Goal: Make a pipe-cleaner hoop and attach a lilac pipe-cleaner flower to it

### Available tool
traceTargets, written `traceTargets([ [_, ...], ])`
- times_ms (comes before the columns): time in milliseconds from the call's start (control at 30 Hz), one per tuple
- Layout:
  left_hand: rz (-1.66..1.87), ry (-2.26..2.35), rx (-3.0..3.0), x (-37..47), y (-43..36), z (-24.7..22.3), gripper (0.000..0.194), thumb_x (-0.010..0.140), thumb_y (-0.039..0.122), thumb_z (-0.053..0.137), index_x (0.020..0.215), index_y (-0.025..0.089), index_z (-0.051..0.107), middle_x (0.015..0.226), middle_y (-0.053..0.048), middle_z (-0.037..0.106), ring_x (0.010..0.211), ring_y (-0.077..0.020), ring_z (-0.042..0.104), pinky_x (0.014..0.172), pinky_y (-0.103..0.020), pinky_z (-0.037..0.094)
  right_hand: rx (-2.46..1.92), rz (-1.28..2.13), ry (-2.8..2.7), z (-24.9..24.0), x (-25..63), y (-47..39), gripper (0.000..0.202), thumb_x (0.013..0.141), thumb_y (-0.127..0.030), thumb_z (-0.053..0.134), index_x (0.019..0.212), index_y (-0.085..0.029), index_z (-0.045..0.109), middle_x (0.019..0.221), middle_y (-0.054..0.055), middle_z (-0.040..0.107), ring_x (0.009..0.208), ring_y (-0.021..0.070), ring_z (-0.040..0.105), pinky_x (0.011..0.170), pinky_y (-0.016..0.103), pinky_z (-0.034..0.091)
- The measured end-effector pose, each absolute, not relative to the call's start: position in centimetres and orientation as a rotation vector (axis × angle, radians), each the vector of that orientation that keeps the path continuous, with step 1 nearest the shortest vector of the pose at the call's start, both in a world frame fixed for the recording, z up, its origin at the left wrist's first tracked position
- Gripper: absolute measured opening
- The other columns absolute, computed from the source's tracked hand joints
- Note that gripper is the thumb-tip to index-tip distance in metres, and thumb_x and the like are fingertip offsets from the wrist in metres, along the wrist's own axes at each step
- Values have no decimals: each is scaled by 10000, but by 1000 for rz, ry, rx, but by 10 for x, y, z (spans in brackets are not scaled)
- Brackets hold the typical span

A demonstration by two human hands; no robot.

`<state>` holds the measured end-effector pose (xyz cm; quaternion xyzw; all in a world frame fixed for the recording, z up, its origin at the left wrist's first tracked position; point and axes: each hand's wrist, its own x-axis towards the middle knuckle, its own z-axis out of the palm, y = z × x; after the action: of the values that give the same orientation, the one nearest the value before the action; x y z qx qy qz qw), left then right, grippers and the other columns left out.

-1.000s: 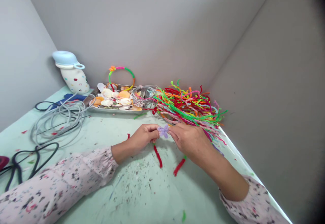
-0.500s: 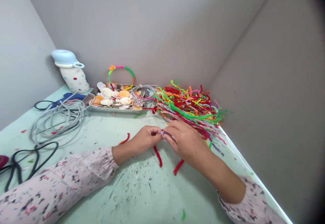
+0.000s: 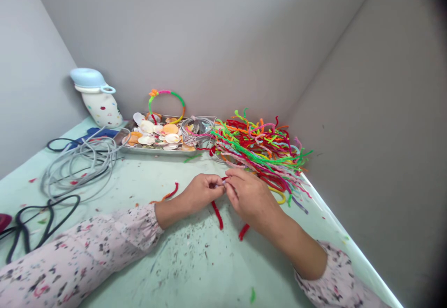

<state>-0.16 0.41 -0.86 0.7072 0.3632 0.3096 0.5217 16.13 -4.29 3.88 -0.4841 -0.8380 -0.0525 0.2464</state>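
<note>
Green fuzzy scrap on the near part of the pale green counter, between two floral sleeves. Black cord looping at the left, near a partly visible dark red object. Farther in, two red fuzzy ends, one below each hand; cannot tell whether joined. Above them, both hands closed, fingertips nearly meeting: left hand and right hand pinching a small purple piece, mostly hidden by the fingers. Red-and-orange strip beside the left wrist; grey cable coiled farther left. Beyond, a metal tray heaped with shells, and a tangle of multicoloured fuzzy stems to its right. Farthest back, a multicoloured hoop upright above the shells and a blue-lidded bottle near the grey wall.
</note>
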Motion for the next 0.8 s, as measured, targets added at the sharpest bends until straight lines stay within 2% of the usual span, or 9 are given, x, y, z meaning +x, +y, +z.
traceTargets([
  [400,756,863,1682,-1,2,-4,183,772,270,544,660,130,579,575,43,458,547,-81,377,540,-215,309,-1349,-172,-2227,35,160,-44,192,870,-146,484,850,-167,674,1081,75,686,920,193,660,803,316,520],
  [567,788,787,1624,-2,3,0,185,800,279,546,711,131,613,595,37,485,559,-83,383,545,-217,313,-1318,-115,-2186,40,162,-43,187,890,-175,490,896,-175,677,1091,74,681,979,187,644,879,321,505],
  [700,824,749,1514,-3,4,0,150,791,275,569,736,140,602,560,56,441,529,-77,357,521,-214,291,-1261,15,-2138,57,173,-39,205,877,-212,547,1052,-183,649,1190,86,627,1111,197,577,975,340,455],
  [800,840,742,1469,-4,5,-2,129,782,262,575,752,138,600,565,55,441,531,-78,368,523,-215,288,-1221,48,-2116,70,182,-37,150,851,-180,572,968,-201,662,1081,68,625,1023,180,591,907,325,474],
])
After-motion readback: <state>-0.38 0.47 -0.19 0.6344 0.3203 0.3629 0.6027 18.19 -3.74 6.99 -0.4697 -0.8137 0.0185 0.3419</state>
